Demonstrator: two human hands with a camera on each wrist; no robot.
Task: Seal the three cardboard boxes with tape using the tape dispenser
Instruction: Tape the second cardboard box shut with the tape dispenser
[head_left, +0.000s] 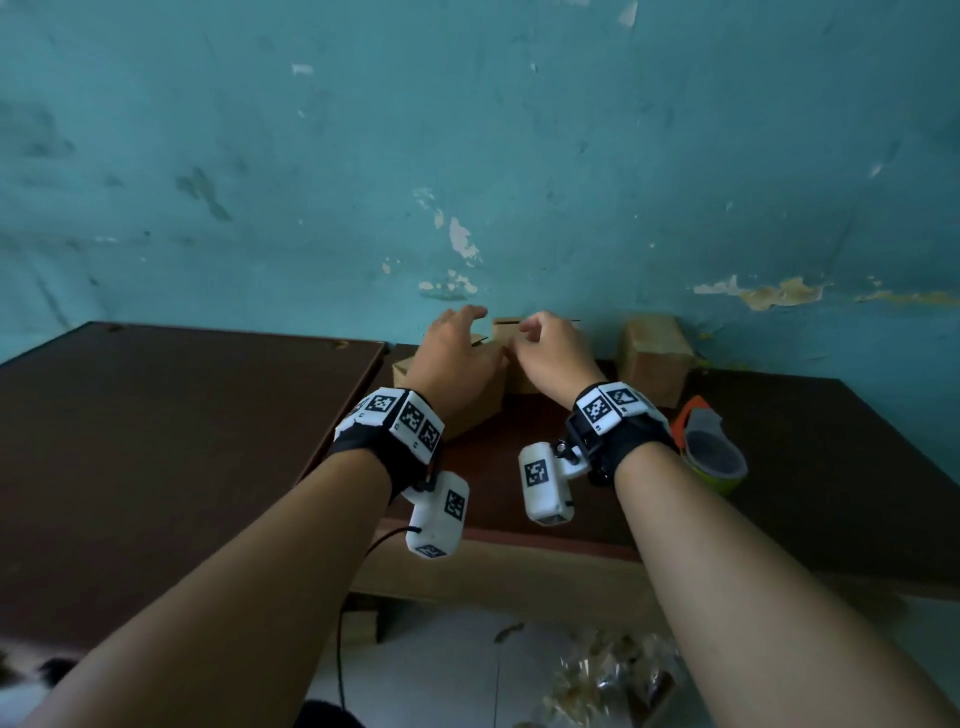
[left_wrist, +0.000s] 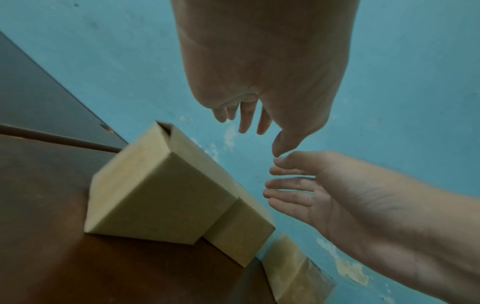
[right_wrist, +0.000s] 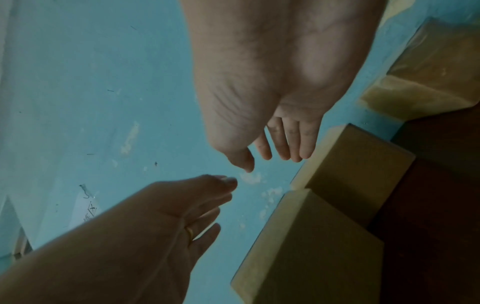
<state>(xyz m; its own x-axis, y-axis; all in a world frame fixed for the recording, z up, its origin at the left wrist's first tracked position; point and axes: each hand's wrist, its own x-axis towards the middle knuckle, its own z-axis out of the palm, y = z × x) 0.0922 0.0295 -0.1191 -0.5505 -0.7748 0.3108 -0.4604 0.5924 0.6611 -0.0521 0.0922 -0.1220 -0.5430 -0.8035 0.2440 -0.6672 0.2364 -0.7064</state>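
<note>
Both hands hover above the cardboard boxes at the back of the bench, holding nothing. The left hand (head_left: 457, 358) hangs over the left box (left_wrist: 155, 197), its fingers (left_wrist: 245, 117) loosely extended and clear of the cardboard. The right hand (head_left: 550, 356) is just beside it, over the middle box (head_left: 506, 332), with its fingers (right_wrist: 293, 142) relaxed, pointing down toward the box's top edge but not touching it. The two thumbs nearly meet in the air between the hands. A ring (right_wrist: 189, 233) sits on one finger of the left hand.

The left box and the middle box stand touching each other against the wall; the left box's top flaps show a small gap at the corner. The third box (head_left: 655, 358) stands a little apart to the right, also by the wall. The tape dispenser (head_left: 709, 449), orange-handled with a green roll, lies on the bench near the right wrist, well away from the fingers.

The bench (head_left: 810, 467) is dark brown, with a second dark panel (head_left: 156, 441) abutting on the left. The wall (head_left: 467, 130) behind is teal, with peeling paint.
</note>
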